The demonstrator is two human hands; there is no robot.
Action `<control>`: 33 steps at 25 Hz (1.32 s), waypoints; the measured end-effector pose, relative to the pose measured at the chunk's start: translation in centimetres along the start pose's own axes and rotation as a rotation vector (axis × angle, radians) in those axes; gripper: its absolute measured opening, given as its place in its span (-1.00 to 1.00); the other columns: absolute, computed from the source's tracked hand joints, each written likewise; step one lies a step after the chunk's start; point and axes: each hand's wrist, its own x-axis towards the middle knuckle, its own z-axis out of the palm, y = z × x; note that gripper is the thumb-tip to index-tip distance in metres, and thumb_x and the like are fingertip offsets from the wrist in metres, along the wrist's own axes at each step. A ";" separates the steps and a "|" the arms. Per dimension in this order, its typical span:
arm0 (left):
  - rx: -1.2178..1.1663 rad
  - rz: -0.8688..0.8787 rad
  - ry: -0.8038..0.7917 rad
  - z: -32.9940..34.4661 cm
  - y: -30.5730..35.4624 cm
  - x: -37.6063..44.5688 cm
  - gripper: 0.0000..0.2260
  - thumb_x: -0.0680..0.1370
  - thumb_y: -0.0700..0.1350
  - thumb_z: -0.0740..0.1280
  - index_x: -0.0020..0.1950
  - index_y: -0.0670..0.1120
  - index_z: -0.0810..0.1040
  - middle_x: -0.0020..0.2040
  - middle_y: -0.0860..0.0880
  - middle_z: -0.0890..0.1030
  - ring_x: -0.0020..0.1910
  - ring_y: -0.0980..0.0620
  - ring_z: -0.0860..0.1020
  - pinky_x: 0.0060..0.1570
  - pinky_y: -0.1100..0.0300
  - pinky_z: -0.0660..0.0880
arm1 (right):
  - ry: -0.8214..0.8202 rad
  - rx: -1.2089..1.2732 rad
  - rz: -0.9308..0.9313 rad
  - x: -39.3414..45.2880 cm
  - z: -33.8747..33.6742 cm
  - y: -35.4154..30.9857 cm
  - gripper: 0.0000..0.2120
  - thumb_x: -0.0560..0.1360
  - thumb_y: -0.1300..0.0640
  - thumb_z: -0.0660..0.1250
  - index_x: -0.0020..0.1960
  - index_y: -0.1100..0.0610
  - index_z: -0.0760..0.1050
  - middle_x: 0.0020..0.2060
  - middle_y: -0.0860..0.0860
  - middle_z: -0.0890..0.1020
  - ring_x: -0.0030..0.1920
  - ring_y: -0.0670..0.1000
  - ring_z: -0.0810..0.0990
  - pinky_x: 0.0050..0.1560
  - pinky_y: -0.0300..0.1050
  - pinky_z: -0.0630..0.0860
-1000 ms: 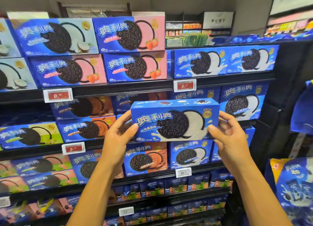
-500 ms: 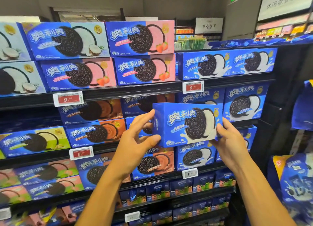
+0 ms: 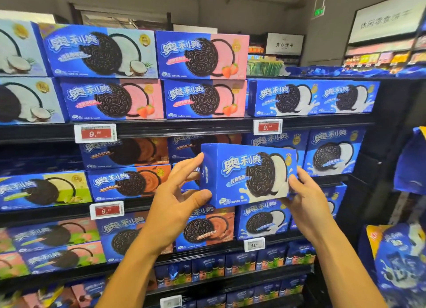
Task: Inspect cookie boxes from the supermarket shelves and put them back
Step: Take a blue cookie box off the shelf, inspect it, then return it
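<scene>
Both the left hand (image 3: 177,199) and right hand (image 3: 304,199) clamp the blue rectangular cardboard cookie box (image 3: 247,175), hiding shelf boxes behind; dark aisle opens at three o'clock.

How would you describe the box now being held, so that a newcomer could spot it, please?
Face the shelves of blue cookie boxes. Before the second shelf, right of centre, the left hand and right hand hold one box. Unlike its shelved neighbours, it is turned, showing an end.
</scene>
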 end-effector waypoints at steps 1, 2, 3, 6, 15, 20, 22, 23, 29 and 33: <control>-0.008 -0.024 -0.008 -0.1 -0.3 0.1 -0.47 0.39 0.07 0.46 0.34 0.33 0.49 0.35 0.29 0.46 0.34 0.13 0.46 0.17 0.09 0.56 | 0.014 -0.005 -0.029 -0.1 -0.1 -0.4 -0.69 0.68 0.20 0.15 0.32 0.00 0.56 0.12 0.02 0.69 0.04 0.03 0.63 0.15 0.09 0.53; -0.024 -0.050 -0.022 -0.1 -0.6 0.2 -0.46 0.39 0.09 0.46 0.36 0.32 0.47 0.41 0.23 0.43 0.39 0.06 0.44 0.22 -0.06 0.53 | 0.028 -0.009 -0.057 -0.2 -0.3 -0.9 -0.69 0.68 0.21 0.16 0.26 -0.02 0.60 0.04 -0.01 0.69 -0.05 -0.02 0.62 0.07 0.01 0.54; -0.038 -0.070 -0.037 -0.1 -0.8 0.5 -0.45 0.40 0.10 0.45 0.38 0.31 0.45 0.45 0.17 0.41 0.42 0.03 0.41 0.27 -0.15 0.49 | 0.033 -0.013 -0.083 -0.2 -0.5 -1.4 -0.69 0.67 0.22 0.17 0.26 -0.02 0.60 -0.02 -0.01 0.68 -0.11 -0.05 0.61 -0.01 -0.07 0.55; -0.056 -0.079 -0.070 0.8 -0.8 1.7 -0.47 0.44 0.18 0.43 0.39 0.34 0.42 0.48 0.10 0.41 0.45 0.04 0.40 0.36 -0.12 0.40 | 0.039 0.003 -0.162 -0.2 -1.8 -2.9 -0.69 0.65 0.26 0.19 0.30 0.04 0.55 -0.02 -0.01 0.69 -0.15 -0.04 0.63 -0.16 -0.18 0.61; -0.028 -0.061 -0.137 8.3 -0.8 7.4 -0.31 0.44 -0.03 0.44 0.52 0.21 0.25 0.47 0.12 0.40 0.39 0.12 0.45 0.26 0.16 0.50 | 0.137 0.003 -0.291 3.4 -7.7 -6.8 -0.69 0.61 0.27 0.26 0.18 -0.08 0.62 -0.19 -0.19 0.68 -0.26 -0.19 0.61 -0.26 -0.30 0.55; 0.021 0.013 -0.073 11.9 -0.2 12.7 -0.34 0.44 -0.05 0.43 0.48 0.25 0.30 0.49 0.06 0.39 0.42 0.13 0.42 0.37 0.05 0.42 | 0.091 -0.047 -0.342 7.2 -10.7 -10.5 -0.63 0.61 0.21 0.29 0.40 0.03 0.48 0.15 0.00 0.67 0.05 0.06 0.59 0.04 0.07 0.45; 0.077 0.027 -0.036 12.7 0.3 15.0 -0.33 0.40 0.07 0.47 0.46 0.32 0.32 0.51 0.05 0.35 0.45 0.11 0.38 0.45 0.02 0.30 | 0.058 -0.064 -0.359 9.2 -11.5 -12.0 -0.64 0.61 0.19 0.30 0.39 0.02 0.48 0.21 0.02 0.66 0.09 0.05 0.61 0.10 0.07 0.47; 0.099 0.036 -0.015 13.0 0.6 16.2 -0.34 0.38 0.11 0.46 0.46 0.33 0.34 0.50 0.04 0.35 0.47 0.08 0.36 0.47 -0.03 0.26 | 0.040 -0.068 -0.373 10.2 -11.8 -12.8 -0.64 0.60 0.19 0.30 0.39 0.02 0.48 0.21 0.01 0.66 0.08 0.02 0.64 0.09 0.01 0.52; 0.059 0.050 0.056 15.6 2.7 24.0 -0.35 0.49 -0.16 0.43 0.53 0.13 0.30 0.47 -0.08 0.40 0.44 -0.11 0.40 0.41 -0.15 0.35 | -0.052 -0.077 -0.466 17.0 -13.0 -17.8 -0.70 0.61 0.20 0.32 0.31 -0.02 0.52 0.08 -0.12 0.71 -0.06 -0.11 0.67 -0.12 -0.23 0.60; 0.087 0.062 0.075 20.3 3.9 29.9 -0.42 0.58 -0.36 0.29 0.53 0.05 0.28 0.46 -0.11 0.40 0.39 -0.13 0.46 0.35 -0.10 0.43 | -0.037 -0.065 -0.516 22.4 -15.7 -21.8 -0.73 0.63 0.26 0.28 0.16 -0.08 0.57 -0.13 -0.22 0.71 -0.20 -0.23 0.66 -0.28 -0.30 0.57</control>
